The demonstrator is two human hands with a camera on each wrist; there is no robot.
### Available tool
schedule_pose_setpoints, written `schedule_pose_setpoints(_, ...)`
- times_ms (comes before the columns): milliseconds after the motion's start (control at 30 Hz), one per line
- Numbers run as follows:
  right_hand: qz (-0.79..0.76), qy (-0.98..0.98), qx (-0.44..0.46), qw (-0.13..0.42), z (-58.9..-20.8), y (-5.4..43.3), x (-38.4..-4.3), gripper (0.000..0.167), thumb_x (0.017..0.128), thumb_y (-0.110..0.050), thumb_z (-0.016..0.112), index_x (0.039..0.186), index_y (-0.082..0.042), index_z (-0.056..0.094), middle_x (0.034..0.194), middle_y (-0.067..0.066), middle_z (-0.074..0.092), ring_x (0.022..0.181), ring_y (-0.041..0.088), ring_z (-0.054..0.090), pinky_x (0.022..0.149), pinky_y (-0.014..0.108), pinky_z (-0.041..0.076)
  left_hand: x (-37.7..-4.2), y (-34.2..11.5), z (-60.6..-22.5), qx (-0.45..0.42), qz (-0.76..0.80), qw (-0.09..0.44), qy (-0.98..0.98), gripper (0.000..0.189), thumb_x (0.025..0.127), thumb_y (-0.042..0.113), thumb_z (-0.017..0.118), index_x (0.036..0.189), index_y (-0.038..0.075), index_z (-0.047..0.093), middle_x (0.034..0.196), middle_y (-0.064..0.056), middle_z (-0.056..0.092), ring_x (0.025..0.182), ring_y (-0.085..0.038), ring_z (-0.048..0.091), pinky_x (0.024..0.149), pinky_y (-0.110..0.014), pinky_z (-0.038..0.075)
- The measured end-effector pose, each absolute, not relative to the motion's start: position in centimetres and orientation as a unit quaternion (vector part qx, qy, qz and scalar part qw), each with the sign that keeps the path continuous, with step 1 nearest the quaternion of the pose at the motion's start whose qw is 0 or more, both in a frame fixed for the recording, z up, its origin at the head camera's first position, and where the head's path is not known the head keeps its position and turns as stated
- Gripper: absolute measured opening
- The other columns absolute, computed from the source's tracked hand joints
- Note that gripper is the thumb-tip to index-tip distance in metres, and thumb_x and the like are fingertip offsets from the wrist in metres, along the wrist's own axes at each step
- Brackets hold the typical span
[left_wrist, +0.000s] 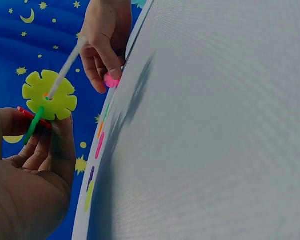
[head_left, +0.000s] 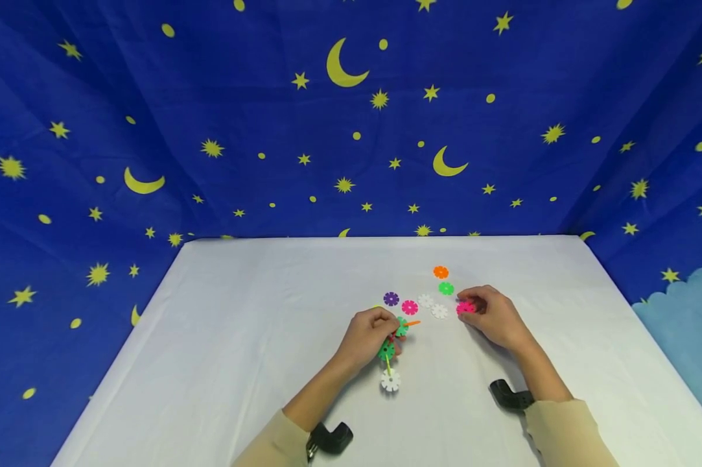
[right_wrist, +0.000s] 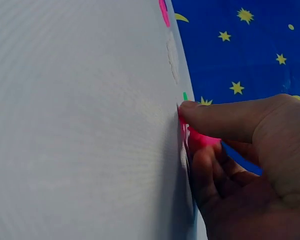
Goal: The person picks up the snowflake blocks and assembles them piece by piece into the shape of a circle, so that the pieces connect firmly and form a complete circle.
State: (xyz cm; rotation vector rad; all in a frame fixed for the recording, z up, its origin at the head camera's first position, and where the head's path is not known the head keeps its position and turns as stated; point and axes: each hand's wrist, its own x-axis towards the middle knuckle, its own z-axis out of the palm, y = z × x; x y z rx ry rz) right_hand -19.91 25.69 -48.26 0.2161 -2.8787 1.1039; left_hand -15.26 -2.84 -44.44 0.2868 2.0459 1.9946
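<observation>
My left hand (head_left: 363, 340) holds a joined cluster of slotted, flower-shaped plastic discs above the table. A white disc (head_left: 390, 381) forms its near end, linked through an edge-on yellow-green disc (left_wrist: 62, 102) to a green disc (head_left: 387, 351). Between the fingers sits a red disc (left_wrist: 34, 117), and an orange disc (head_left: 411, 323) juts out edge-on to the right. The fingers hide part of the cluster. To the right, my right hand (head_left: 496, 318) pinches a bright pink disc (head_left: 465, 309) between thumb and fingers, low over the tabletop.
Loose discs lie between and beyond the hands: purple (head_left: 391, 299), pink (head_left: 409, 307), two white discs (head_left: 440, 312), green (head_left: 446, 288) and orange (head_left: 441, 272). A yellow disc (left_wrist: 89, 196) is mostly behind the left hand. The white-covered table (head_left: 240, 311) meets a blue starry curtain (head_left: 257, 117).
</observation>
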Motion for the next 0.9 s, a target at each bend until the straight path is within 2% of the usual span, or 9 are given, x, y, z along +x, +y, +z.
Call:
schedule_pose_setpoints(167,0.382,-0.922,0.061,0.014,-48.2,25.7,-20.0,0.026,0.079,-0.015,0.08,0.1,-0.006,0.069,0.098,0.007,0.061,0.081,0.02,0.058,0.072,0.034,0.049,-15.6,-2.9,-44.9,0.1,0.686,0.143,0.706,0.018,0.096,0.008,0.053,0.096,-0.007,0.062,0.085,-0.028,0.067,0.072,-0.048,0.064,0.053,-0.024,0.052)
schedule_pose_setpoints(267,0.394,-0.918,0.054,0.005,-47.9,25.5,-19.9,0.02,0.081,-0.02,0.079,0.095,-0.008,0.07,0.092,0.005,0.065,0.077,0.02,0.057,0.067,0.033,0.049,-16.1,-2.9,-46.1,0.097,0.689,0.145,0.704,0.018,0.097,0.01,0.053,0.096,-0.005,0.062,0.085,-0.028,0.067,0.069,-0.045,0.065,0.052,-0.025,0.052)
schedule_pose_setpoints(400,0.424,-0.904,0.046,-0.014,-47.6,25.1,-19.8,0.021,0.086,-0.026,0.074,0.098,-0.009,0.071,0.086,0.004,0.067,0.073,0.021,0.059,0.061,0.031,0.049,-16.6,-2.8,-47.3,0.093,0.697,0.147,0.695,0.018,0.096,0.014,0.055,0.096,-0.002,0.063,0.084,-0.026,0.068,0.063,-0.035,0.067,0.052,-0.027,0.053)
schedule_pose_setpoints(500,0.441,-0.896,0.05,-0.031,-47.4,25.0,-19.8,0.025,0.089,-0.031,0.07,0.102,-0.009,0.071,0.087,0.003,0.069,0.074,0.021,0.062,0.062,0.031,0.05,-16.6,-2.8,-47.5,0.092,0.7,0.146,0.693,0.018,0.095,0.016,0.057,0.096,-0.001,0.063,0.083,-0.024,0.069,0.061,-0.027,0.067,0.052,-0.028,0.054)
schedule_pose_setpoints(700,0.47,-0.878,0.069,-0.062,-46.9,24.6,-19.6,0.03,0.09,-0.033,0.068,0.104,-0.007,0.071,0.089,0.006,0.07,0.075,0.023,0.064,0.067,0.032,0.051,-16.5,-2.7,-47.4,0.096,0.7,0.137,0.694,0.018,0.095,0.018,0.058,0.094,0.0,0.063,0.081,-0.021,0.069,0.061,-0.028,0.067,0.054,-0.029,0.055)
schedule_pose_setpoints(900,0.499,-0.859,0.082,-0.077,-46.5,23.9,-19.4,0.027,0.091,-0.027,0.067,0.104,-0.003,0.069,0.087,0.01,0.068,0.073,0.026,0.063,0.067,0.033,0.051,-16.4,-2.6,-47.3,0.095,0.695,0.132,0.7,0.018,0.096,0.02,0.058,0.093,0.003,0.064,0.081,-0.018,0.07,0.06,-0.023,0.067,0.056,-0.031,0.055)
